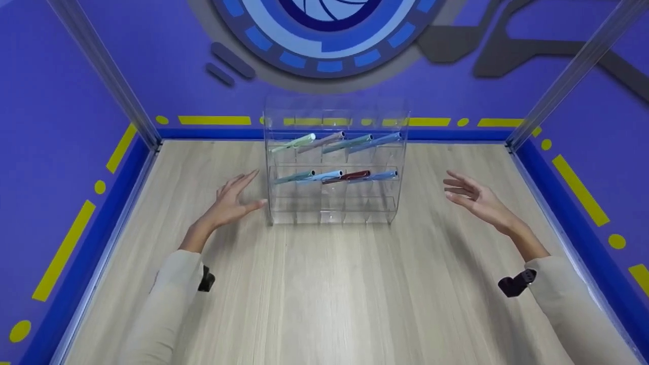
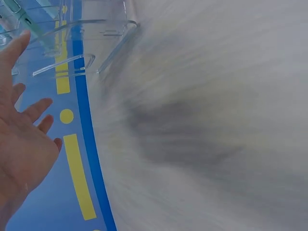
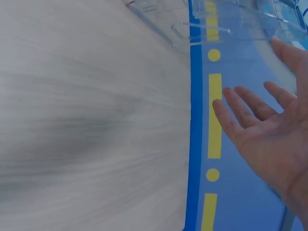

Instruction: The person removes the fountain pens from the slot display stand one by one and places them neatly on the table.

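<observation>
The clear rack stands toward the middle of the back edge of the bench, with pens slanting in two rows: a pale green pen, a mauve pen, a teal pen and a blue pen above, and four more below, the dark red pen among them. The left hand is just beside the rack's left side, its grip apart and holding nothing; whether the thumb touches the plastic I cannot tell. The right hand is well apart from the rack, toward the bench's right edge, its grip likewise apart, with nothing in it.

The likeliest trouble, I judge, is a knock: the left thumb is so near the wall that a small inward swing could push the rack askew or jar the pens. No hand braces the other side. See-through edges are easily misjudged, and the black device at the left sleeve might snag
</observation>
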Action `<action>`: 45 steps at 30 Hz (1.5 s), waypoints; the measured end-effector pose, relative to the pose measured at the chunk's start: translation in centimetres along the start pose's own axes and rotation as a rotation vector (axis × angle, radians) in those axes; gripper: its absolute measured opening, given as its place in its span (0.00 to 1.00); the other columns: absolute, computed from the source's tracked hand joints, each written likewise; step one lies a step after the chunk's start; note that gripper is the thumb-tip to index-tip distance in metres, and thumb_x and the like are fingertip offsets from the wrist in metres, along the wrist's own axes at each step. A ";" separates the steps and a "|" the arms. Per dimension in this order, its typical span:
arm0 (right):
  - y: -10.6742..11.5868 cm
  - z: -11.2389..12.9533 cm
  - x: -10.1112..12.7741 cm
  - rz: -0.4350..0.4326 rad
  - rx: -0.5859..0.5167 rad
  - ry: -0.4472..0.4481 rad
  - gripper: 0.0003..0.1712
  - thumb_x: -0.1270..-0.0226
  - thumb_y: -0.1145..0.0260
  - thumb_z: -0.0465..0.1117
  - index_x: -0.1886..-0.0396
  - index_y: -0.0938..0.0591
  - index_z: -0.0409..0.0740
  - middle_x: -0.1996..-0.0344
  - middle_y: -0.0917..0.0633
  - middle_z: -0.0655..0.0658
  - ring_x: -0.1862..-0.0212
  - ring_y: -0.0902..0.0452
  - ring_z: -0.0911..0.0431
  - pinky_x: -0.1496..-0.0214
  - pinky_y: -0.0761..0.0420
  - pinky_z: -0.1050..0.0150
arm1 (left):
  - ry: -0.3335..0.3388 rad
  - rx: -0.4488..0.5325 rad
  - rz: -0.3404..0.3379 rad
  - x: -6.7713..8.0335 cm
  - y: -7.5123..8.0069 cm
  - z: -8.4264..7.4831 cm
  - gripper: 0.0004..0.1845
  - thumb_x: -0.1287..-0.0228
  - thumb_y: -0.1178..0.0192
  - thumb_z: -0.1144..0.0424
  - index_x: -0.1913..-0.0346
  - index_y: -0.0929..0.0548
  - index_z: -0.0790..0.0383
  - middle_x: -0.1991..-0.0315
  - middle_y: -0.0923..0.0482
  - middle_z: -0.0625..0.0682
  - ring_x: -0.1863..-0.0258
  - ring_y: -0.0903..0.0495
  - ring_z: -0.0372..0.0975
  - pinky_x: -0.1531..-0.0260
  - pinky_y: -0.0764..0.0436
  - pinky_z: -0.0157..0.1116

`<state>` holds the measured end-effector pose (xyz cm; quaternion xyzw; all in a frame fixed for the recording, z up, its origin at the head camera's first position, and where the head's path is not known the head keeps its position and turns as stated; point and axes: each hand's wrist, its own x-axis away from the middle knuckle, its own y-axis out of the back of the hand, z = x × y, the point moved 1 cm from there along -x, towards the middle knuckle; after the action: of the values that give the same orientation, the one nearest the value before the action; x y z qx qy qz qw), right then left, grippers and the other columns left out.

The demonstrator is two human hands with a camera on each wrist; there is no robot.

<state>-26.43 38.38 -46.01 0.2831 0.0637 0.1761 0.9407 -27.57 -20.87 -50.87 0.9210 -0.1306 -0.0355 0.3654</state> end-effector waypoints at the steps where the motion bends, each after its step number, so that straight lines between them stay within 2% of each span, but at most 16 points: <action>1: -0.2 0.1 -0.1 0.001 -0.012 0.014 0.34 0.19 0.42 0.40 0.19 0.40 0.45 0.30 0.25 0.50 0.35 0.26 0.71 0.41 0.26 0.83 | 0.012 0.016 0.006 -0.1 -0.2 -0.1 0.48 0.32 0.35 0.43 0.17 0.49 0.47 0.17 0.51 0.59 0.17 0.59 0.58 0.23 0.65 0.67; 3: -0.5 0.4 -0.2 0.006 -0.042 0.046 0.33 0.20 0.42 0.38 0.20 0.38 0.42 0.34 0.23 0.60 0.35 0.25 0.69 0.41 0.25 0.82 | 0.031 0.053 0.016 -0.4 -0.7 -0.1 0.49 0.33 0.34 0.43 0.17 0.50 0.46 0.17 0.53 0.59 0.18 0.60 0.59 0.24 0.64 0.69; 5: -0.9 0.7 -0.4 0.015 -0.068 0.075 0.33 0.21 0.41 0.35 0.21 0.37 0.40 0.36 0.23 0.65 0.35 0.24 0.68 0.41 0.24 0.81 | 0.041 0.108 0.020 -0.7 -1.1 -0.2 0.50 0.34 0.32 0.44 0.17 0.50 0.46 0.16 0.53 0.57 0.17 0.60 0.60 0.25 0.61 0.70; 8: -1.5 1.3 -0.6 0.028 -0.095 0.108 0.33 0.22 0.41 0.33 0.22 0.37 0.38 0.36 0.23 0.65 0.34 0.23 0.67 0.41 0.22 0.79 | 0.014 0.203 0.016 -1.3 -1.7 -0.2 0.50 0.33 0.31 0.49 0.17 0.50 0.49 0.16 0.52 0.56 0.17 0.60 0.59 0.24 0.56 0.70; 12: -2.6 1.9 -1.3 0.028 -0.105 0.106 0.32 0.22 0.40 0.34 0.23 0.34 0.39 0.34 0.22 0.60 0.35 0.23 0.66 0.41 0.21 0.78 | -0.010 0.331 0.013 -1.8 -2.3 0.1 0.50 0.32 0.31 0.54 0.16 0.52 0.49 0.16 0.51 0.55 0.17 0.58 0.56 0.23 0.53 0.66; 19: -5.0 3.3 -2.8 0.054 -0.164 0.050 0.31 0.21 0.39 0.39 0.24 0.33 0.39 0.31 0.22 0.44 0.37 0.21 0.68 0.38 0.22 0.76 | 0.039 0.397 -0.016 -1.6 -2.8 1.1 0.49 0.33 0.31 0.56 0.17 0.51 0.45 0.17 0.49 0.55 0.17 0.54 0.52 0.19 0.58 0.60; 22: -5.7 3.7 -3.1 0.060 -0.211 0.054 0.30 0.21 0.39 0.38 0.24 0.32 0.37 0.30 0.23 0.39 0.37 0.20 0.66 0.38 0.20 0.74 | 0.061 0.456 -0.021 -1.8 -3.0 1.4 0.48 0.31 0.32 0.55 0.17 0.50 0.44 0.17 0.48 0.54 0.17 0.52 0.51 0.19 0.55 0.57; 26: -6.4 4.0 -3.3 0.043 -0.251 0.055 0.29 0.21 0.40 0.37 0.25 0.31 0.35 0.31 0.23 0.39 0.38 0.19 0.64 0.38 0.19 0.72 | 0.096 0.559 -0.001 -2.3 -3.2 1.5 0.45 0.28 0.35 0.56 0.17 0.51 0.44 0.17 0.50 0.56 0.17 0.52 0.51 0.19 0.48 0.55; 31: -7.1 4.2 -3.6 0.010 -0.310 0.045 0.30 0.21 0.40 0.36 0.25 0.34 0.29 0.29 0.28 0.28 0.39 0.18 0.63 0.38 0.18 0.68 | 0.114 0.684 0.016 -3.0 -3.6 1.3 0.44 0.26 0.39 0.63 0.16 0.53 0.47 0.17 0.52 0.57 0.17 0.52 0.51 0.21 0.41 0.53; 33: -7.4 4.2 -3.8 -0.006 -0.323 0.042 0.30 0.21 0.40 0.36 0.25 0.35 0.28 0.28 0.31 0.25 0.39 0.17 0.62 0.38 0.18 0.68 | 0.102 0.720 0.025 -3.3 -3.9 1.2 0.44 0.25 0.40 0.65 0.16 0.55 0.49 0.16 0.54 0.58 0.17 0.54 0.51 0.20 0.42 0.52; 37: -7.8 4.4 -4.2 -0.023 -0.333 0.040 0.29 0.21 0.41 0.36 0.26 0.33 0.30 0.28 0.30 0.25 0.40 0.17 0.62 0.40 0.17 0.69 | 0.095 0.754 0.031 -3.6 -4.3 1.1 0.43 0.24 0.43 0.68 0.16 0.56 0.53 0.16 0.56 0.59 0.16 0.56 0.52 0.19 0.47 0.52; 40: -8.1 4.6 -4.7 -0.021 -0.336 0.042 0.29 0.21 0.42 0.35 0.26 0.33 0.30 0.29 0.30 0.23 0.41 0.17 0.65 0.40 0.17 0.70 | 0.109 0.786 0.037 -3.6 -4.7 1.2 0.43 0.24 0.44 0.68 0.16 0.57 0.52 0.15 0.58 0.58 0.16 0.58 0.51 0.18 0.51 0.52; 45: -8.8 4.8 -5.3 -0.041 -0.355 0.045 0.29 0.20 0.42 0.34 0.25 0.34 0.31 0.32 0.28 0.23 0.42 0.17 0.66 0.41 0.17 0.72 | 0.135 0.902 0.065 -3.8 -5.1 1.4 0.44 0.24 0.44 0.68 0.16 0.59 0.50 0.15 0.60 0.54 0.15 0.60 0.47 0.17 0.54 0.48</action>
<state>-27.76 27.18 -46.79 0.1071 0.0585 0.1717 0.9776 -30.37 -17.26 -55.50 0.9838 -0.1376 0.0962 -0.0635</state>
